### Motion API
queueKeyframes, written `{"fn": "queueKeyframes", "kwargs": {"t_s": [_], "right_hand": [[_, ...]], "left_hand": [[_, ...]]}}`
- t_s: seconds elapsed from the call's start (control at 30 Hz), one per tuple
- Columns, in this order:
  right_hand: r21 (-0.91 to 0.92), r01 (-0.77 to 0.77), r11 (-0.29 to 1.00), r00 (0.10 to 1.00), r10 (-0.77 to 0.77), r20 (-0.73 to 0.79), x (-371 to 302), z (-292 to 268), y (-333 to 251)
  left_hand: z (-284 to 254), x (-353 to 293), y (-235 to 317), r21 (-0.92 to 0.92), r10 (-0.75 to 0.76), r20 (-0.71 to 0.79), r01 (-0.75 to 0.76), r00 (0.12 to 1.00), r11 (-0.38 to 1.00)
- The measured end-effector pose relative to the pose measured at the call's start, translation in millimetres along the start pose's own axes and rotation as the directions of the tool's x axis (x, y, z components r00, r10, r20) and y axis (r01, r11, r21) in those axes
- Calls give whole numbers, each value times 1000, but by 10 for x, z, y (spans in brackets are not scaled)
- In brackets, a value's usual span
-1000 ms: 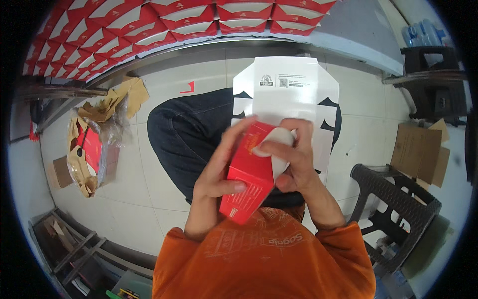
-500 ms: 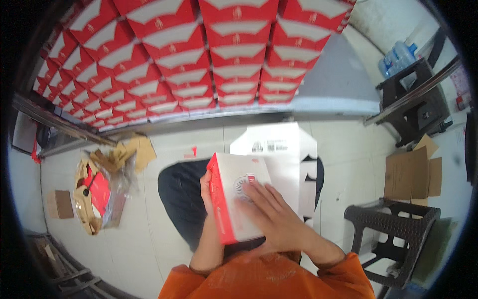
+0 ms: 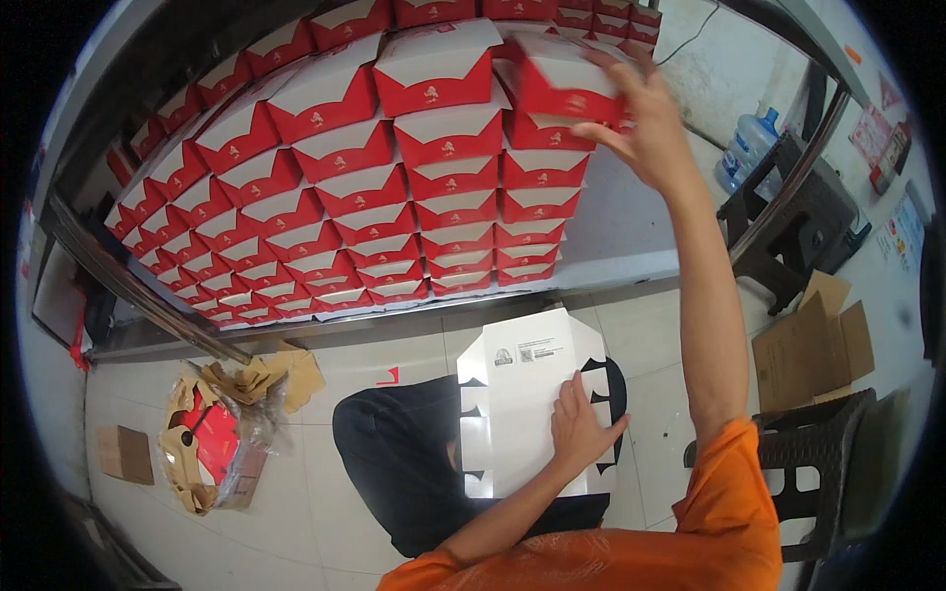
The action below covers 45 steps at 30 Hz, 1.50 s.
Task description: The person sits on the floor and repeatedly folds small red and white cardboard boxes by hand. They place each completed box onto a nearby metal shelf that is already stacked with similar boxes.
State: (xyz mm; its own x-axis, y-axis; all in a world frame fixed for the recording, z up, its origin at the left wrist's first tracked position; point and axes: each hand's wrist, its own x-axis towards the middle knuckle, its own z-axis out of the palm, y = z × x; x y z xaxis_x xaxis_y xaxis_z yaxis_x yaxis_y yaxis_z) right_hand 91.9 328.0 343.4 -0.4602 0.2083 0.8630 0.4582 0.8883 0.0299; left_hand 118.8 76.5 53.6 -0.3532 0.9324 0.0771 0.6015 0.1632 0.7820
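Note:
My right hand point(image 3: 648, 133) reaches far forward and up, gripping a folded red and white carton point(image 3: 567, 87) by its right side. Its thumb is at the lower front and its fingers are over the top; both look slightly blurred. The carton is at the top of the right-hand column of a large stack of like cartons point(image 3: 434, 84). Across my lap lies a flat, unfolded white carton blank point(image 3: 517, 424) with notched side flaps and small dark print near its far end. On the blank's right part rests my left hand point(image 3: 579, 426), fingers stretched and thumb apart.
The stack stands on a low metal-edged platform point(image 3: 394, 313). Left on the tiled floor are torn brown paper point(image 3: 296, 379), a plastic-wrapped bundle of red sheets point(image 3: 212, 443) and a small brown box point(image 3: 125, 455). At right are an open cardboard box point(image 3: 803, 355), dark stools point(image 3: 798, 212) and water bottles point(image 3: 754, 148).
The carton held over my lap is gone from there; my right hand now holds one at the stack top. My left hand has moved onto the flat blank. The view has tilted up.

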Motion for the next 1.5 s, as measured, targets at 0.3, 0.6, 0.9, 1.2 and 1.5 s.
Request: {"fn": "queueKeyframes", "kwargs": {"t_s": [0.3,0.6,0.9,1.2,1.5], "right_hand": [[388,-647,656,757,611,230,-1960,-141,-577],[165,-979,-120,91,467,880,-3592,-513,-1877],[269,-885,-379,167,282,945,-3657,-588,-1676],[121,-758,641,576,572,584,-3503,-1010,-1591],[176,-725,666,634,545,549,-3329,-877,-1875]], "left_hand": [[-250,-89,-997,-692,4,559,464,829,553],[-337,-119,-873,-735,131,658,595,741,327],[-359,-92,-812,-678,189,711,590,677,438],[-837,-47,-478,-697,-262,610,664,747,271],[-679,-214,-413,-509,133,292,36,947,860]]}}
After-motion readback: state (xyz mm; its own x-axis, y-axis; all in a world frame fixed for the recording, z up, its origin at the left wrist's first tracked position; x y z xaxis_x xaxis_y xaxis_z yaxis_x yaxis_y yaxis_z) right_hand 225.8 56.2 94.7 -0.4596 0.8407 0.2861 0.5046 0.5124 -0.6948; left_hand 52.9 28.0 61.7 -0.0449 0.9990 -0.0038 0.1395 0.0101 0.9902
